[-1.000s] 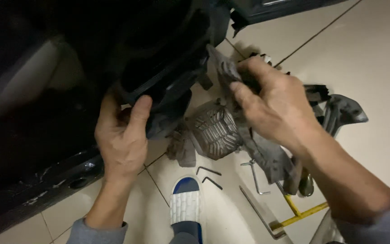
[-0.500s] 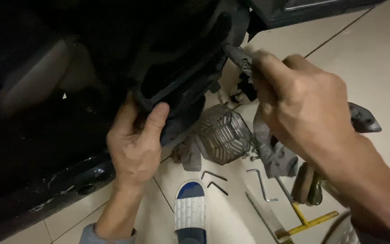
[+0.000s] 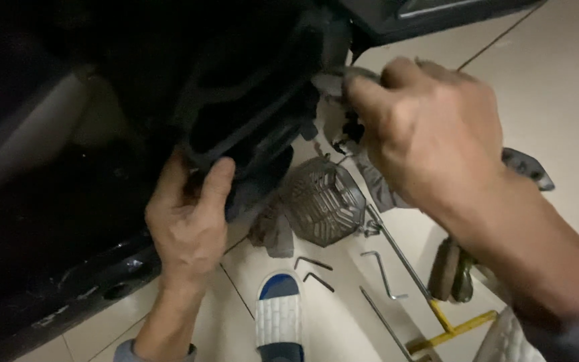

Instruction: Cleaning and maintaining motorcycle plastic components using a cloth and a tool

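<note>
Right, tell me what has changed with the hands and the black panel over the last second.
The right hand moved up from the grey pieces on the floor to the top edge of the black panel, where its fingertips now pinch something small. The left hand kept its grip on the panel's lower edge. The mesh grille, hex keys and slipper stayed on the floor.

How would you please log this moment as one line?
left hand: grips black panel lower edge | right hand: pinches panel's upper end | floor: mesh grille, hex keys

A dark moulded plastic panel [image 3: 249, 114] hangs tilted above the floor, gripped at its lower edge.
</note>
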